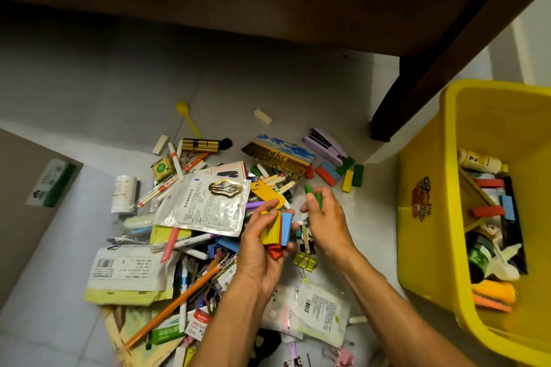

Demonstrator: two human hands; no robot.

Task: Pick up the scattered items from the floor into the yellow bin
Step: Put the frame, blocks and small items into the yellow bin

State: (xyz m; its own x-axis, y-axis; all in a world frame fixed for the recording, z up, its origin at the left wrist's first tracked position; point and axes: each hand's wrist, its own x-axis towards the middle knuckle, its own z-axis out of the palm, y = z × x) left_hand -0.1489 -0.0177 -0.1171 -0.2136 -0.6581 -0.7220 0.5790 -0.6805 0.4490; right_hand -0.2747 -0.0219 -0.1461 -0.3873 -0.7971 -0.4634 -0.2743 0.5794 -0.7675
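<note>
A heap of scattered items covers the floor: pens, packets, a silver foil packet point(205, 205), an orange pencil point(173, 307), a purple stapler point(326, 146) and loose coloured blocks point(343, 173). My left hand point(262, 250) is shut on a stack of yellow, blue and red blocks point(277, 231) over the heap. My right hand point(325, 217) pinches two green blocks point(313, 195) just right of that stack. The yellow bin point(429, 217) stands at the right, tilted, with blocks, bottles and other things inside.
A dark table leg point(417, 92) stands on the floor between the heap and the bin, with the table's underside overhead. A brown cardboard box point(26, 188) with a green and white carton lies at the left. A yellow spoon point(186, 116) and cream blocks lie behind the heap.
</note>
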